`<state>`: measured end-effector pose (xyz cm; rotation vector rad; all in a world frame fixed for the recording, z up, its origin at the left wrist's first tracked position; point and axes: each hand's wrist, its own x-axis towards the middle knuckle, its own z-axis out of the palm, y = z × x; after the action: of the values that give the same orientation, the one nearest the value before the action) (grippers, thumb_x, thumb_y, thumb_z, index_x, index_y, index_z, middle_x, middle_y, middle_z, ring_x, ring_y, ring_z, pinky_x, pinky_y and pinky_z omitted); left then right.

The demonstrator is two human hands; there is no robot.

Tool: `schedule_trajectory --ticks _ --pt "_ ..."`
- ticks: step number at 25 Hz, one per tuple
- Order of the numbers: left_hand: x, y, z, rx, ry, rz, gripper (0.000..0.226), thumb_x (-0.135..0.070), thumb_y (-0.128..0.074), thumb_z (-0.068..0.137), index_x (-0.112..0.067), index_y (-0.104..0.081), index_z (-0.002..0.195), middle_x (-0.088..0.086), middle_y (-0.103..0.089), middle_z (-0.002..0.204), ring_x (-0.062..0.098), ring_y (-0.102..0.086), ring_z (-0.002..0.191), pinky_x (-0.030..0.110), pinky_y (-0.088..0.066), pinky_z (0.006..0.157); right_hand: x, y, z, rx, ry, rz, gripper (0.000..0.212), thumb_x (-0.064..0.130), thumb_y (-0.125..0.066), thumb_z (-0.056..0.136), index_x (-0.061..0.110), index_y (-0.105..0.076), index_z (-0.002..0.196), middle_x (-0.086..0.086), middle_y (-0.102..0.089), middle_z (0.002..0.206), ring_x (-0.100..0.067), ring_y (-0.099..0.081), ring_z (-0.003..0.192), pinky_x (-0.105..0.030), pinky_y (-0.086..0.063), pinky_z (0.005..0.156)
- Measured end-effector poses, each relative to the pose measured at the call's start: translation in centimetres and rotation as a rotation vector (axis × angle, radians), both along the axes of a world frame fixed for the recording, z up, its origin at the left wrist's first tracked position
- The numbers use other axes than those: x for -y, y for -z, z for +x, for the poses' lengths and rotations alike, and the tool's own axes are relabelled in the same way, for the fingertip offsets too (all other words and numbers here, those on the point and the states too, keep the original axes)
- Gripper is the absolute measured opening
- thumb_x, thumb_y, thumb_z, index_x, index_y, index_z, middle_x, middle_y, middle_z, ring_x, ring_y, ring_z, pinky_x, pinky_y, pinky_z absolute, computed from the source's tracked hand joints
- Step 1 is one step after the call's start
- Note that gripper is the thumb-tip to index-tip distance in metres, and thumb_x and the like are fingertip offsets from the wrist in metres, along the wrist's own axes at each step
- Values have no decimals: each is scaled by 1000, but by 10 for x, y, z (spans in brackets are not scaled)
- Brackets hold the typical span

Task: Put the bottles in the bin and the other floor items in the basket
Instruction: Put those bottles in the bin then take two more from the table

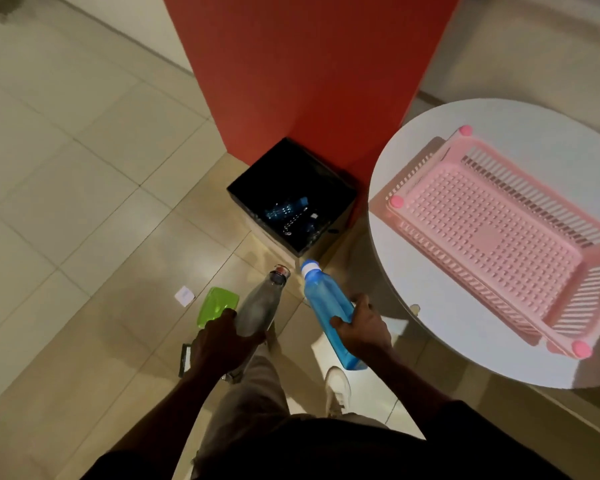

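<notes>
My left hand (222,344) grips a grey metal bottle (262,306) by its lower body, its neck pointing toward the bin. My right hand (361,327) grips a blue plastic bottle (323,299) with a white cap, also aimed at the bin. The black square bin (340,199) stands on the floor against a red pillar, just beyond both bottle tops; a blue bottle lies inside it. A pink slatted basket (492,230) sits on a round white table (413,168) to the right. On the floor lie a green lid (219,303), a small white card (184,295) and a dark flat item (185,358).
The red pillar (309,74) rises behind the bin. Beige floor tiles spread to the left. My legs and a white shoe (338,386) are below the hands. The table edge is close to my right arm.
</notes>
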<state>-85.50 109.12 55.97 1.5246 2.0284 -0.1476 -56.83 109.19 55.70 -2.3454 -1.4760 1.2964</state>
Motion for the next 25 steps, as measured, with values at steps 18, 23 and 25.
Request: schedule_trajectory --ticks 18,23,25 --pt "-226 20 -65 2 362 -103 93 -90 -72 65 -16 -59 120 4 -75 104 21 -65 76 32 -58 68 -114 1 -92 4 349 -5 70 71 -66 87 26 -42 136 4 -66 114 -15 -68 89 -24 -51 65" --pt "-219 27 -43 -1 243 -138 85 -81 -75 73 -20 -57 128 -15 -54 84 0 -51 64 19 -38 51 -142 27 -88 -16 258 -16 73 65 -69 89 23 -44 142 -1 -71 113 -16 -64 86 -26 -47 65" --pt "-223 35 -42 -2 220 -136 84 -79 -77 72 -18 -58 125 -17 -50 83 -1 -52 67 21 -41 53 -154 38 -88 -43 264 -32 72 63 -70 89 23 -44 144 -3 -70 117 -16 -62 88 -27 -43 67"
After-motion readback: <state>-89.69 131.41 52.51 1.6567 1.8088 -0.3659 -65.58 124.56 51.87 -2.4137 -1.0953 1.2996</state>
